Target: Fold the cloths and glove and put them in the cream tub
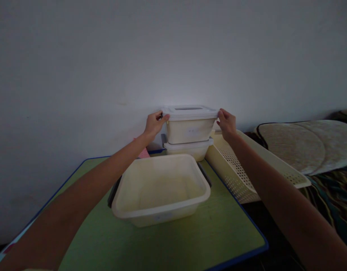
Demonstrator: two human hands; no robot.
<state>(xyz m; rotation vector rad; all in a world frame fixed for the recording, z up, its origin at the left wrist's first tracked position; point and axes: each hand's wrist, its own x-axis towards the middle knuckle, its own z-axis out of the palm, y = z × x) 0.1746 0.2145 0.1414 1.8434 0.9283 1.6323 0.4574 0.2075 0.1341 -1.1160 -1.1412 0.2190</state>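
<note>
A person is reaching both bare arms across a green, blue-edged bench [218, 229] and gripping the upper box [190, 131] of a two-box stack that is standing at the bench's far edge, right against a pale wall [105, 67]. The left hand [155, 124] is closing its fingers and thumb on the left end of the lid [203, 113]. The right hand [226, 123] is clamping the right end in the same way.

The upper box is showing as a cream, rectangular plastic tub with slightly tapering walls, and its whitish lid is overhanging the sides all round, with a long grey slot-like mark along the top. It is sitting squarely on the lower box [188, 149], a matching lidded tub of which only the top part is showing.

In front of the stack an open tub [159, 188], cream and round-cornered, is lying with nothing visible inside it and is hiding the base of the lower box. A perforated basket [241, 169] is leaning at the bench's right edge, just beside the stack. A bed [300, 145] with patterned covers is stretching away on the right, and a small pink item [144, 153] is peeking out behind the left forearm.
</note>
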